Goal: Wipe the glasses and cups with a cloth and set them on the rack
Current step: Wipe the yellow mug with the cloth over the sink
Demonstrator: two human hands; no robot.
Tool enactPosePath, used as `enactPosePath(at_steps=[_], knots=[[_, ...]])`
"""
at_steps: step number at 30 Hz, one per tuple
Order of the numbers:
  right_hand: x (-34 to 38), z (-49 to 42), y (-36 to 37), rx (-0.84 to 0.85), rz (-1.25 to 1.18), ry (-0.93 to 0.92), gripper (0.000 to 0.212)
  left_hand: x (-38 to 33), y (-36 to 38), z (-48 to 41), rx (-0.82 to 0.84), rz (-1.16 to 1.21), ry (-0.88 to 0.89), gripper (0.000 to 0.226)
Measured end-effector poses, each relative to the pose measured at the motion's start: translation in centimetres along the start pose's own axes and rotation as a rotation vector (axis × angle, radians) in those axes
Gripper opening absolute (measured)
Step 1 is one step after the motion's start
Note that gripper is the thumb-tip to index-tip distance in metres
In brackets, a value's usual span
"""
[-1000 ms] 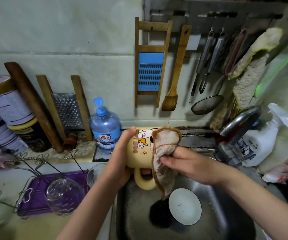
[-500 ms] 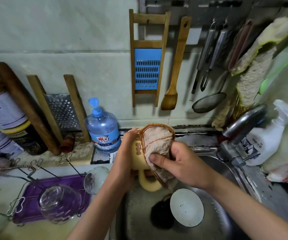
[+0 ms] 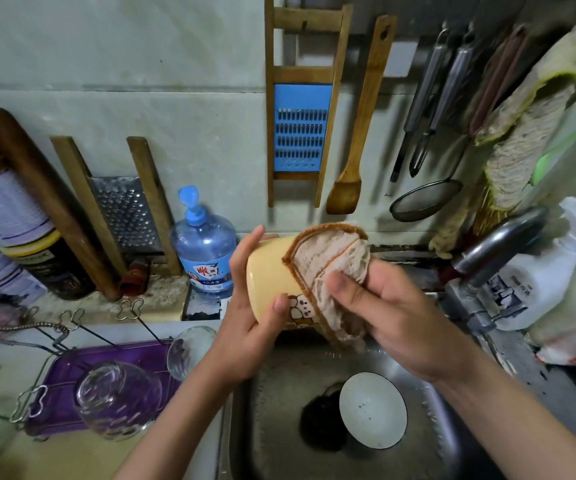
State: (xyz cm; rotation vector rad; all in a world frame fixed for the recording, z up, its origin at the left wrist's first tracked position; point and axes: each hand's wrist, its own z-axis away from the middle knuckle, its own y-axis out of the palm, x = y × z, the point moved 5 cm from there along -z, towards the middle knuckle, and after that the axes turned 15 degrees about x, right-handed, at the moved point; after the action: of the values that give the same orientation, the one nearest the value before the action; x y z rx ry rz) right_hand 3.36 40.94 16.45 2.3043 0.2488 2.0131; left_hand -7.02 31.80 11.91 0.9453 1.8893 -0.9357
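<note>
left hand (image 3: pixel 245 327): bare, slim, with a short, trimmed thumbnail (image 3: pixel 280 302).
right hand (image 3: pixel 394 313): bare, larger in the view; its back, knuckles and a short rounded thumbnail show.
left forearm (image 3: pixel 175 410): bare from wrist to the lower edge of the view, smooth.
right forearm (image 3: pixel 522 420): bare from wrist to the right edge of the view, smooth.
wrists (image 3: pixel 442 362): bare on both sides.
</note>
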Motion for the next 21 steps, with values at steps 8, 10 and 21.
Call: enactPosePath(at_steps=[8, 10, 21], knots=[[-2.5, 1.3, 0.9, 0.075, 0.886, 0.125, 0.041, 0.9, 0.8, 1.2, 0.024, 0.951, -0.573, 0.078], [-3.0, 1.5, 1.5, 0.151, 1.144, 0.142, 0.043, 1.1, 1.0, 1.3, -0.015, 1.029, -0.579, 0.061], [-3.5, -0.2, 2.4, -0.051, 0.827, 0.118, 0.050, 0.3, 0.8, 0.4, -0.186, 0.903, -0.348, 0.046]])
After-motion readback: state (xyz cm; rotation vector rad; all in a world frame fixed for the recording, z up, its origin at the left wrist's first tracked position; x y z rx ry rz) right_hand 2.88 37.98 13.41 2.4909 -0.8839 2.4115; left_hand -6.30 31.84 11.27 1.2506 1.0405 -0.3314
